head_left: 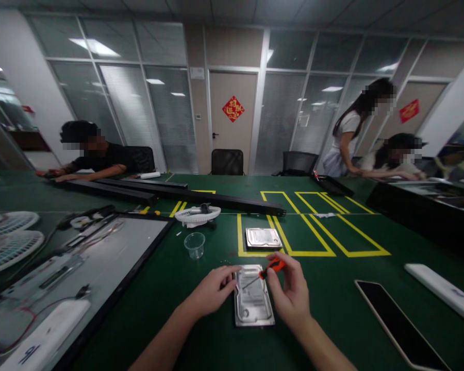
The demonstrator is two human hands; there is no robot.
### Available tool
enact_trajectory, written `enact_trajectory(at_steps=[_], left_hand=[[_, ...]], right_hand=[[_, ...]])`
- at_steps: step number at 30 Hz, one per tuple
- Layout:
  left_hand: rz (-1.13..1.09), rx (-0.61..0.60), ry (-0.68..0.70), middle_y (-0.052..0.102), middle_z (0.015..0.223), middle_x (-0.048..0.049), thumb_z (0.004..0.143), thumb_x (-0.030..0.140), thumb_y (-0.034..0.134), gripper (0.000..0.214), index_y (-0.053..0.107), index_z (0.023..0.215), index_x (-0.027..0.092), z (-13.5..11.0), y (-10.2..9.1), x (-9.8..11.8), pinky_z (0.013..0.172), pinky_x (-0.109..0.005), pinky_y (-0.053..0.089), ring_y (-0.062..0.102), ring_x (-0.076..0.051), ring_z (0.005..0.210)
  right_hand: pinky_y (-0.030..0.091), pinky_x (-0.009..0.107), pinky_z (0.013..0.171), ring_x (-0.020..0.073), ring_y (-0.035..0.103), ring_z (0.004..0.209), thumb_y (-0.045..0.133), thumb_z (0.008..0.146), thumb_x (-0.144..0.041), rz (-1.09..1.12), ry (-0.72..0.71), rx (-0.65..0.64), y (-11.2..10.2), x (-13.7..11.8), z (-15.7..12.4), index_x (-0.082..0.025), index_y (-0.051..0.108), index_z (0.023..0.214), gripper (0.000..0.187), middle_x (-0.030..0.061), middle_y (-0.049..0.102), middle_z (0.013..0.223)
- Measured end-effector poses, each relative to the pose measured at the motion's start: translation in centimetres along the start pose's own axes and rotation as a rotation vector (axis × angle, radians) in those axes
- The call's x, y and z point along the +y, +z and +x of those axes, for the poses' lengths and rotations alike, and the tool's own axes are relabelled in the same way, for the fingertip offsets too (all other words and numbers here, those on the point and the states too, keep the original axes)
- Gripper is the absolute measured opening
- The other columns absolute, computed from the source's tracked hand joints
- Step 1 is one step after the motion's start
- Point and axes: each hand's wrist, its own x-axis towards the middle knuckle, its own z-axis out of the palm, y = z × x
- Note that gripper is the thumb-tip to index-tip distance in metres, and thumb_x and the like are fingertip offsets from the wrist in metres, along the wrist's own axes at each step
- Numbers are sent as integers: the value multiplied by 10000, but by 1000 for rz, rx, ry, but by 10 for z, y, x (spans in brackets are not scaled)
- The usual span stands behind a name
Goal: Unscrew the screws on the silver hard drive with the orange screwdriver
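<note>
A silver hard drive lies flat on the green table directly before me. My left hand is at its left edge, fingers bent and closed against the side. In my right hand is a screwdriver with an orange and black handle. Its shaft slants down to the left over the drive's cover; whether the tip sits in a screw I cannot tell. A second hard drive lies just beyond. Tiny pieces, perhaps screws, are scattered near my left fingertips, by a clear plastic cup.
On the left lies a large flat panel with exposed parts, near white fan pieces. Long black bars cross behind. A phone and a white case lie right. Several people work around the table.
</note>
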Motion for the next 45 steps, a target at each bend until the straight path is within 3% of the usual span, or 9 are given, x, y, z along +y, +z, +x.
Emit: enact_trajectory(at_steps=[7,12,17,24,31,34,39,42,45], left_hand=[[-111,262,-54,643,918,-24,1070,410,578,330,701,1267,175,2,-9,6,761,-331,468,605,-205,822],[-70,243,-63,625,877,-1,1048,417,626,305,710,1234,189,-1,-16,13,732,-321,440,587,-193,792],[-27,217,-61,638,888,-8,1036,391,630,321,727,1269,192,0,-16,18,737,-328,435,591,-200,799],[29,177,-73,650,905,-17,1032,426,617,365,725,1294,197,2,-10,14,749,-341,439,596,-213,805],[35,211,-70,625,851,-2,1016,464,594,401,718,1285,194,5,-6,-7,732,-340,450,591,-209,766],[1,236,-86,617,833,5,997,484,604,408,714,1266,198,6,-5,-12,714,-332,449,583,-200,737],[-65,275,-122,606,796,16,966,530,608,428,715,1213,197,8,-5,-16,680,-324,454,588,-192,690],[-82,289,-132,614,782,19,952,559,640,429,723,1185,209,8,-5,-14,670,-319,459,593,-194,688],[-87,288,-148,619,781,18,950,573,653,433,727,1181,214,7,-6,-12,668,-318,459,596,-197,694]], right_hand=[[670,363,893,254,840,997,756,1038,-331,-110,102,-126,-15,-4,24,-264,719,1196,176,78,842,1102],[647,329,825,251,825,966,726,1046,-422,-216,214,-175,-32,-5,20,-258,620,994,201,90,836,1091],[481,290,575,180,608,576,678,1011,-439,-384,286,-199,-59,3,-18,-283,466,742,376,-13,642,695],[490,327,575,231,647,599,644,969,-378,-553,359,-264,-69,6,-72,-285,594,773,223,17,646,703],[611,342,758,246,732,801,571,1055,-543,-641,448,-329,-70,-1,-81,-291,628,862,323,56,731,902],[648,433,914,325,769,1025,489,1049,-697,-775,565,-251,-111,4,-69,-265,696,1047,480,134,772,1111],[596,719,1050,562,691,1284,444,941,-840,-1076,857,-153,-216,29,-41,-70,642,1438,938,344,713,1360],[597,715,1045,585,713,1238,464,897,-838,-1160,979,-200,-258,47,-36,-17,588,1531,1045,372,722,1325],[610,663,1062,562,742,1229,503,877,-774,-1149,1038,-283,-272,63,-39,-18,556,1576,1031,354,749,1312]])
